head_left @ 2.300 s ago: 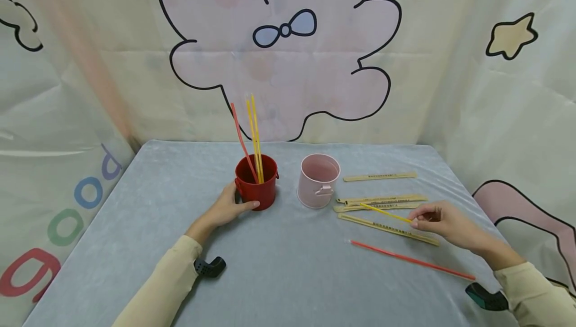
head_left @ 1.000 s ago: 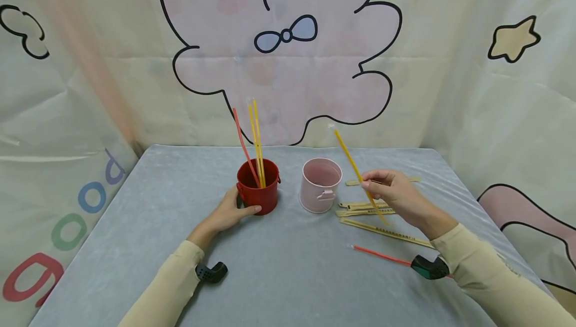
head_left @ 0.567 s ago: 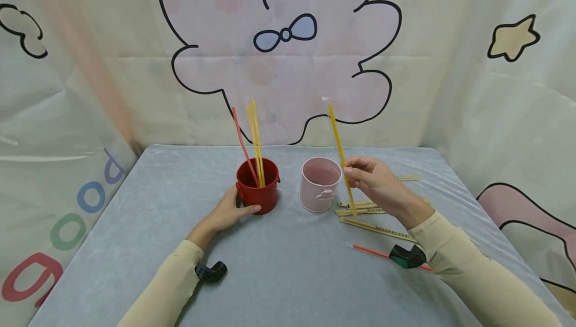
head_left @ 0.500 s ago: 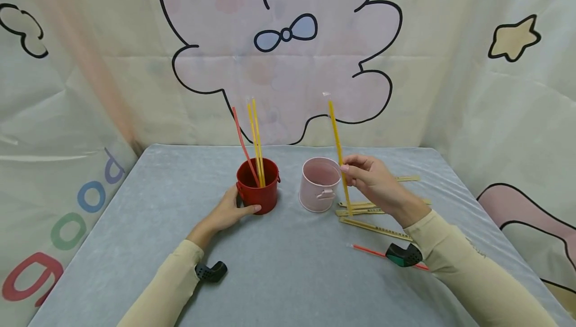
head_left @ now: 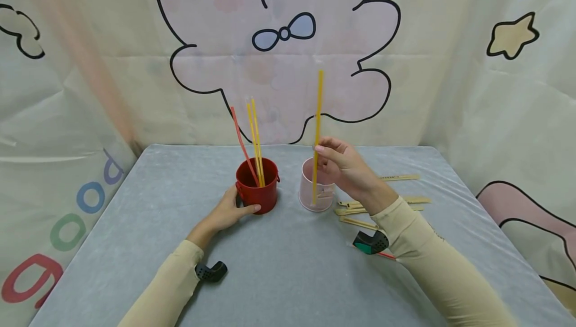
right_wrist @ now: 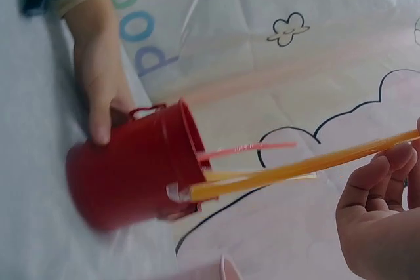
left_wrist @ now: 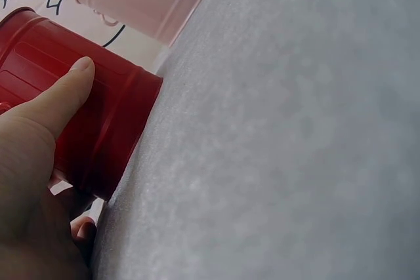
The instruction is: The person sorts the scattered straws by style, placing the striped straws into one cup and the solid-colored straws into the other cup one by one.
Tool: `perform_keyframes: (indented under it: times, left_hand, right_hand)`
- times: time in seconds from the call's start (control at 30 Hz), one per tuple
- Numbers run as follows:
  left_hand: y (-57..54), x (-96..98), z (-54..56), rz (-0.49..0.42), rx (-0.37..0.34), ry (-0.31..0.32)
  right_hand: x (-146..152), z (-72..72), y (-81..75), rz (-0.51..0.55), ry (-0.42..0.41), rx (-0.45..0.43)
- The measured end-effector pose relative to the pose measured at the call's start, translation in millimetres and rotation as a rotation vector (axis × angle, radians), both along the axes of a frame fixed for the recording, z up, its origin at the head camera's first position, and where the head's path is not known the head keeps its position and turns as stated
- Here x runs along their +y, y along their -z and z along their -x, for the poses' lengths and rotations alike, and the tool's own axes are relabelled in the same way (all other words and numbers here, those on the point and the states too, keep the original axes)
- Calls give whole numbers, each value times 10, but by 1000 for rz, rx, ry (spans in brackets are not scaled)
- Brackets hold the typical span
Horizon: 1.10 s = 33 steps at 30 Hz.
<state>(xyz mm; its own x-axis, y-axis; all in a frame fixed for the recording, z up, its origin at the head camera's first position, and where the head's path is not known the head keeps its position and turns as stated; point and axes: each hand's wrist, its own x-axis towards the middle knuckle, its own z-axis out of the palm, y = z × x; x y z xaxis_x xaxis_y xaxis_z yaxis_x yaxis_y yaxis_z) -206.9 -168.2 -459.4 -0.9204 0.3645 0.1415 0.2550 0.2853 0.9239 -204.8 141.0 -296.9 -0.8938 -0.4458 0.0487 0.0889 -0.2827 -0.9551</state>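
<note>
My left hand (head_left: 227,211) grips the red bucket (head_left: 261,197) low on its side; in the left wrist view the thumb lies across its front and the other fingers are partly hidden. One red straw (head_left: 238,129) and two yellow straws (head_left: 257,139) stand leaning in it. My right hand (head_left: 344,169) pinches another yellow straw (head_left: 318,102) near its middle, nearly upright. Its lower part overlaps the pink bucket (head_left: 307,194) in the head view. In the right wrist view, this straw's (right_wrist: 295,168) lower end passes in front of the red bucket's rim.
Several flat sticks in printed tan paper sleeves (head_left: 399,177) lie to the right of the pink bucket, partly covered by my right arm. A red straw (head_left: 387,255) lies on the blue-grey cloth (head_left: 288,277), mostly hidden under that arm. A printed curtain (head_left: 288,77) closes the back.
My right hand has lifted the yellow straw off the right side, turned it upright and carried it left to the pink bucket. The left hand stays on the red bucket.
</note>
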Motion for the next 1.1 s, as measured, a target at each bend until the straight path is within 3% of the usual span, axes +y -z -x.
perform_keyframes:
  times: [0.1, 0.3, 0.57, 1.1]
  left_hand:
    - [20, 9, 2, 1, -4, 4]
    - [52, 35, 5, 7, -16, 4]
    - [29, 33, 16, -11, 25, 1]
    - [8, 6, 3, -2, 24, -9]
  right_hand:
    - [-125, 26, -39, 35, 4, -36]
    - [-332, 85, -77, 103, 7, -24]
    - [-601, 165, -135, 206, 26, -15]
    - [-854, 377, -138, 133, 209, -85]
